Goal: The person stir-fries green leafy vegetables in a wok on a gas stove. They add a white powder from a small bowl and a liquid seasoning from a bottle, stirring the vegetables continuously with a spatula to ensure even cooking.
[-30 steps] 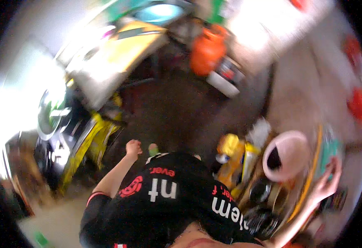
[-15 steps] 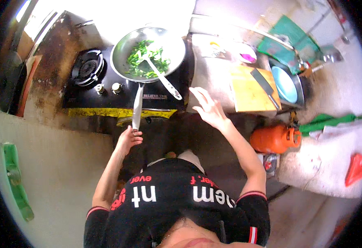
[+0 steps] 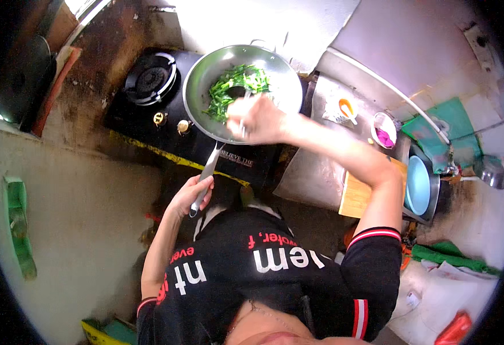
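Observation:
A steel wok point(image 3: 286, 75) sits on the right burner of the black gas stove, holding chopped green vegetables point(image 3: 246, 75). My left hand point(image 3: 193, 192) is wrapped round the wok's long metal handle point(image 3: 209, 167). Above the near right part of the wok, my right hand point(image 3: 255, 119) is closed round the handle of a cooking spatula. Motion blurs that hand slightly, and it covers most of the handle. The spatula's dark head point(image 3: 238, 91) reaches into the greens.
An uncovered burner point(image 3: 151, 79) lies left of the wok. On the right-hand counter are a small orange dish point(image 3: 345, 107), a bowl with something purple point(image 3: 384, 137) and a cutting board point(image 3: 352, 195), partly behind my right arm. A blue basin point(image 3: 417, 187) stands in the sink.
My left hand has closed round the wok handle. My right hand has moved left over the wok and taken hold of the spatula that was resting there. The view has shifted.

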`<state>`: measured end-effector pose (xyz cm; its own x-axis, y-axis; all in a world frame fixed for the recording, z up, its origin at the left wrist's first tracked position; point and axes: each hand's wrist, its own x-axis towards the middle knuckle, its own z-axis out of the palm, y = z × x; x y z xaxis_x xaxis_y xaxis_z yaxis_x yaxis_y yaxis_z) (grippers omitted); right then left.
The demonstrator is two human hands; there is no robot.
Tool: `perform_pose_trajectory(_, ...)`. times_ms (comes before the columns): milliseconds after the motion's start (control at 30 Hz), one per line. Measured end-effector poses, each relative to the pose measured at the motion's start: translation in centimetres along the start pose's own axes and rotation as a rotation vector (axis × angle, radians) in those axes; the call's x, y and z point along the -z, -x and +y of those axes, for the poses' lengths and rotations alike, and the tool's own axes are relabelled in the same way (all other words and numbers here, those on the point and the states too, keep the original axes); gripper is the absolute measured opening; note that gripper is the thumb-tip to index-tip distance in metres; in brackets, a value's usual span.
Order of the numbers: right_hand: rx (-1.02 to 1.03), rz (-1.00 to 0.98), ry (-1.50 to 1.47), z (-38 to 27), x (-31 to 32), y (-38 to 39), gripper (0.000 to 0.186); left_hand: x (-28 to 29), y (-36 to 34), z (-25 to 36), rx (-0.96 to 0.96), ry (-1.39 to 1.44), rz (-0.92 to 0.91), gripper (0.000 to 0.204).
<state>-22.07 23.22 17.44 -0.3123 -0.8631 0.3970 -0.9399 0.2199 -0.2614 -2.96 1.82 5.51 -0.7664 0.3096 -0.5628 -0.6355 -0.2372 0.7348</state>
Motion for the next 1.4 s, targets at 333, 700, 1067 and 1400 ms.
perform_pose_trajectory(333, -0.783, -0.091, -0.421, 5.7, 7.5, -6.4, 0.053, -0.8, 0.8, 1.4, 0.03, -0.039, 0.059, 0.03)
perform_pose_trajectory(700, -0.99, 0.344, -0.447, 9.6, 4.4, 1.4, 0.031, 0.9, -0.3, 1.7, 0.033, -0.061, -0.055, 0.037)
perform_pose_trajectory(1067, -0.741, 0.165, -0.77, 7.8, 2.5, -2.3, 0.024, 1.3, 0.7, 1.3, 0.04, -0.066, 0.03, 0.037)
perform_pose_trajectory(1400, -0.553, 0.266, -0.791, 11.5, -1.5, -4.5, 0.012, 0.8, 0.8, 1.4, 0.04, -0.047, 0.047, 0.038)
